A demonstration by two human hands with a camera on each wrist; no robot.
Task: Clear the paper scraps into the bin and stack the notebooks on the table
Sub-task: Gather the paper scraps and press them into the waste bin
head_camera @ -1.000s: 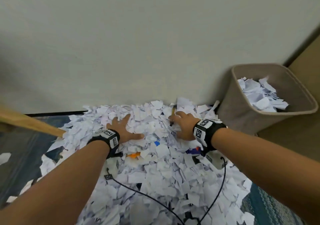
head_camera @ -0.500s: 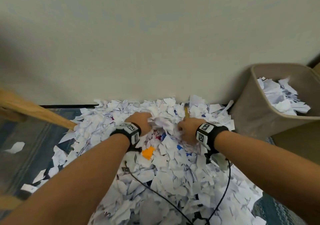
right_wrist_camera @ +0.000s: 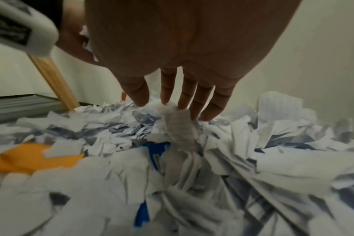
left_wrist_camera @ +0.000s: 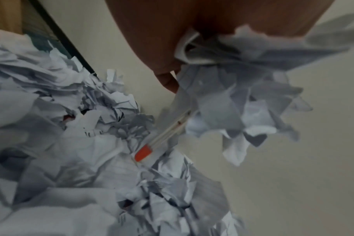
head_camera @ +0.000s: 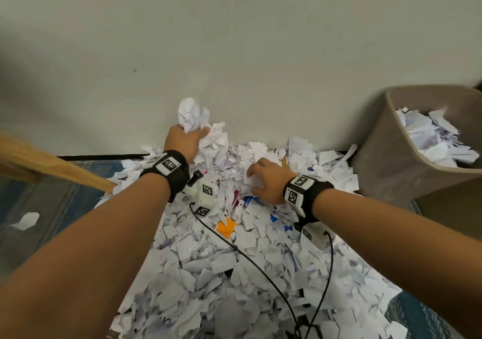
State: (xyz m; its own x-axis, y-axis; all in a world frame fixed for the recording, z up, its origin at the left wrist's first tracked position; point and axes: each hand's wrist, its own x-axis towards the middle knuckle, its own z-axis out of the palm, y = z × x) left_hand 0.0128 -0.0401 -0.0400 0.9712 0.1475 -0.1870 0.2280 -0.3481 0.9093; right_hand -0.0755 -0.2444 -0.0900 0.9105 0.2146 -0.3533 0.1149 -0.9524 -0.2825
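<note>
Left hand point(head_camera: 185, 140) is raised above the pile of scraps point(head_camera: 234, 260), fingers curled round a crumpled handful of paper point(head_camera: 194, 115) that bulges above and beside the fist, against the wall point(head_camera: 234, 38). In the left wrist view the handful point(left_wrist_camera: 243, 99) hangs from the hand point(left_wrist_camera: 162, 39), and a pen with a red cap point(left_wrist_camera: 166, 135) slants down out of it toward the pile point(left_wrist_camera: 61, 143); blurry, so cannot tell if the pen is caught in the grip or just falling.

Right hand point(head_camera: 264, 182) is low over the pile, to the right of the left hand and apart from it. Right wrist view shows its fingers point(right_wrist_camera: 194, 94) straight and spread, pointing down, tips at the top scraps point(right_wrist_camera: 178, 127), gripping nothing.

Scraps cover the floor from the wall toward the camera, mostly white, with one orange piece point(head_camera: 226, 228) and some blue bits point(head_camera: 273, 218) mixed in. The orange piece point(right_wrist_camera: 30, 158) lies left of the right hand in the right wrist view.

Bin point(head_camera: 386, 156) stands on the floor at the right, against the wall, just beside the pile's edge, partly filled with scraps point(head_camera: 433, 138).

A wooden leg point(head_camera: 57, 166) slants in from the left; its lower end meets the pile's left edge. One stray scrap point(head_camera: 26, 220) lies alone on the carpet point(head_camera: 39, 203), far left. Black cables point(head_camera: 260, 263) run from both wristbands across the pile. No notebooks can be made out.
</note>
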